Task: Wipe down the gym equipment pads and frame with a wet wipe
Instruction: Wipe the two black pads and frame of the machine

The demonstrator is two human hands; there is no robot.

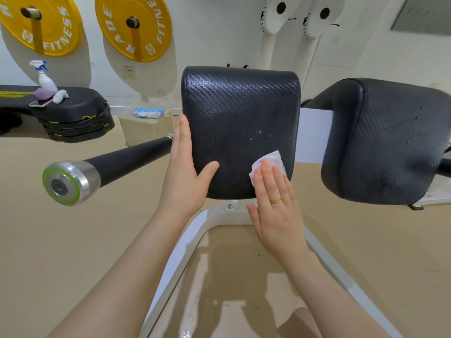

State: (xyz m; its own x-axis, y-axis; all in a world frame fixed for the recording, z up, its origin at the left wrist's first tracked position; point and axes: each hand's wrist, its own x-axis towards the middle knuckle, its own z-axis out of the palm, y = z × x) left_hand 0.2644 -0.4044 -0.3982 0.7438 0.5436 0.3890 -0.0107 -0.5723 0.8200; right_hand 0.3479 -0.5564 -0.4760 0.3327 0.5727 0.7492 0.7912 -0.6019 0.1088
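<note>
A black textured pad [240,113] stands in the middle of the view on a white frame [214,215]. My left hand [185,172] lies flat against the pad's left edge, fingers straight and thumb across the lower front. My right hand [275,203], fingers straight, presses a white wet wipe [271,159] onto the pad's lower right corner. A second black pad [385,140] sits to the right. A black handle bar [117,162] with a silver, green-ringed end cap sticks out to the left.
A pack of wipes [148,112] lies on a low block by the wall. A spray bottle [45,76], cloths and a phone sit on a black bench at left. Two yellow weight plates [133,25] hang on the wall. The floor is beige.
</note>
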